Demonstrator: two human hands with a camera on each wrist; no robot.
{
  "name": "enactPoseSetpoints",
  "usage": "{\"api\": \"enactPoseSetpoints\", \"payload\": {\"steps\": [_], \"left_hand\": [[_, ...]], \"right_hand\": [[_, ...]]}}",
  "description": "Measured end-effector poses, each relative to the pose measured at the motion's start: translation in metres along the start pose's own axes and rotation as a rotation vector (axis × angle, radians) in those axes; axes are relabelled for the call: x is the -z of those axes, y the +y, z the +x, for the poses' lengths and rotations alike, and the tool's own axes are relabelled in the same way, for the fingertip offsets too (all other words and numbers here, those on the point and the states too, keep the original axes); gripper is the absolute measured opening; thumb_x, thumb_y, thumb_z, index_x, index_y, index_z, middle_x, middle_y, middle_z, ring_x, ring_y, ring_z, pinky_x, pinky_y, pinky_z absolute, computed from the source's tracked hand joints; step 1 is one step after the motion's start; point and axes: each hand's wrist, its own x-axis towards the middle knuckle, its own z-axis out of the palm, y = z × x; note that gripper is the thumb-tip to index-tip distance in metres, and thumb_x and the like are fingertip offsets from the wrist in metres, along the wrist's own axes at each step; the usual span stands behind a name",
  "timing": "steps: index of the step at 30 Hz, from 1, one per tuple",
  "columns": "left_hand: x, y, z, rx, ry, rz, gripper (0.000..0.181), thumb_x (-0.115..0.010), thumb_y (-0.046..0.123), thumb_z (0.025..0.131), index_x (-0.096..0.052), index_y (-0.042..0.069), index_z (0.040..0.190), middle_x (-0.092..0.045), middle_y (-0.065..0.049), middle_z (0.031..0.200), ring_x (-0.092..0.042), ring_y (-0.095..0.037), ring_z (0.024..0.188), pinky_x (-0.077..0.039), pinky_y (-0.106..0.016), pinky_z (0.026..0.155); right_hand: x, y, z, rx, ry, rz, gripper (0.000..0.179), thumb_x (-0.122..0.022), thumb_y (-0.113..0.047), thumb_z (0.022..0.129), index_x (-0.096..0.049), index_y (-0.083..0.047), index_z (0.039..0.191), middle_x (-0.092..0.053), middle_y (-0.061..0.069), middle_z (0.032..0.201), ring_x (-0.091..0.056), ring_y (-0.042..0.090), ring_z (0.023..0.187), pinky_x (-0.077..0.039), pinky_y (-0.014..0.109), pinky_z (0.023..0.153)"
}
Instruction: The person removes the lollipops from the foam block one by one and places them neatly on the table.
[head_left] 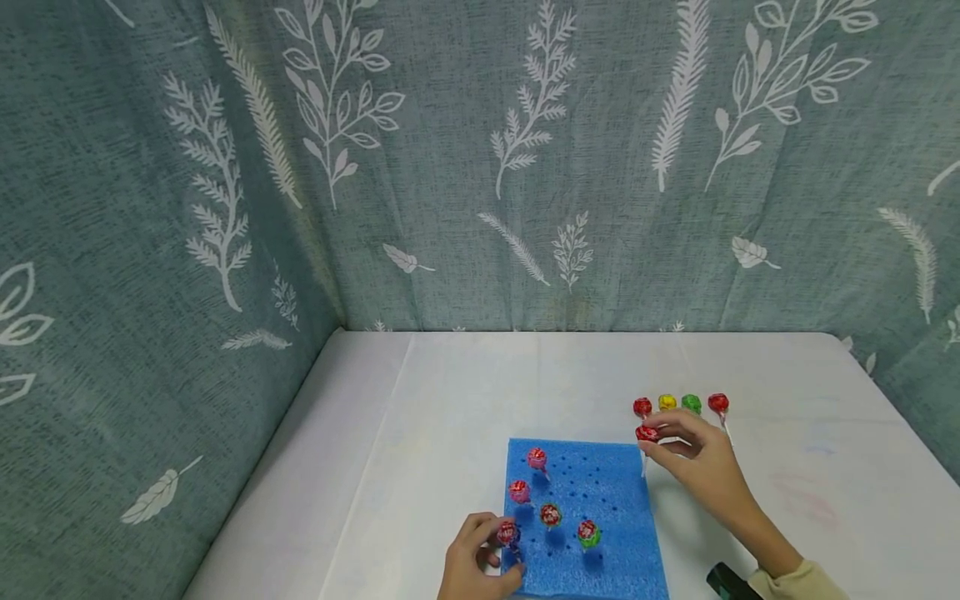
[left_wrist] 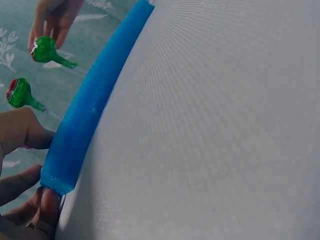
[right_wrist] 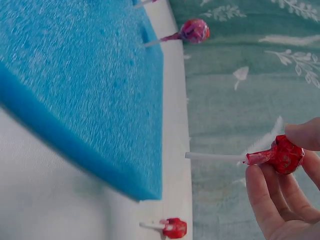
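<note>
My right hand pinches a red-wrapped lollipop by its head, above the far right corner of a blue foam block. In the right wrist view its white stick points left, apart from the foam. Several wrapped lollipops stand in the foam, among them a pink one, a green one and a dark purple one. My left hand grips the foam's near left edge, beside the purple lollipop. In the left wrist view its fingers lie against the foam's end.
Behind the foam, a red lollipop, a yellow one, a green one and another red one lie in a row on the white table. A dark cylindrical object is by the right sleeve. Patterned curtains border the table.
</note>
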Motion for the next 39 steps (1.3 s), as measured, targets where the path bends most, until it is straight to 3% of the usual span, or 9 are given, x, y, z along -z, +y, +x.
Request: {"api": "enactPoseSetpoints", "payload": {"steps": [15,20,25,32,39], "left_hand": [[0.001,0.0,0.001,0.01,0.007,0.003,0.049,-0.076,0.005,0.067,-0.065,0.002,0.115,-0.049,-0.005,0.105,-0.05,-0.01,0.078,-0.048,-0.022,0.063],[0.001,0.0,0.0,0.016,0.006,-0.012,0.049,-0.076,0.005,0.067,-0.065,0.002,0.115,-0.049,-0.006,0.106,-0.05,-0.01,0.077,-0.048,-0.022,0.063],[0.001,0.001,0.0,0.017,0.016,-0.008,0.049,-0.076,0.004,0.067,-0.065,0.002,0.115,-0.049,-0.006,0.106,-0.05,-0.01,0.078,-0.048,-0.022,0.063],[0.0,0.002,0.0,0.019,0.019,-0.004,0.049,-0.076,0.004,0.066,-0.065,0.002,0.115,-0.048,-0.005,0.105,-0.05,-0.01,0.078,-0.048,-0.022,0.063],[-0.001,0.003,-0.001,0.013,0.018,-0.009,0.049,-0.075,0.004,0.067,-0.065,0.002,0.115,-0.049,-0.005,0.105,-0.049,-0.01,0.078,-0.048,-0.022,0.063]], "right_hand": [[0.022,0.012,-0.003,-0.031,0.069,-0.075,0.026,-0.073,-0.002,0.08,-0.065,-0.001,0.105,-0.062,0.008,0.101,-0.061,0.004,0.085,-0.05,0.016,0.071],[0.029,0.026,-0.002,-0.006,0.105,-0.04,0.026,-0.074,-0.001,0.078,-0.066,-0.002,0.103,-0.062,0.007,0.099,-0.062,0.005,0.083,-0.049,0.013,0.07],[0.039,0.045,-0.002,-0.009,0.113,-0.071,0.027,-0.074,-0.003,0.079,-0.066,-0.001,0.105,-0.063,0.003,0.1,-0.062,0.004,0.084,-0.048,0.012,0.07],[0.046,0.025,-0.003,-0.07,0.128,-0.162,0.028,-0.072,-0.008,0.083,-0.064,0.003,0.107,-0.062,-0.004,0.099,-0.06,0.0,0.082,-0.048,0.012,0.07],[0.054,0.026,-0.002,-0.138,0.15,-0.232,0.029,-0.072,-0.012,0.084,-0.064,0.002,0.107,-0.059,-0.01,0.097,-0.057,-0.005,0.081,-0.046,0.008,0.069]]}}
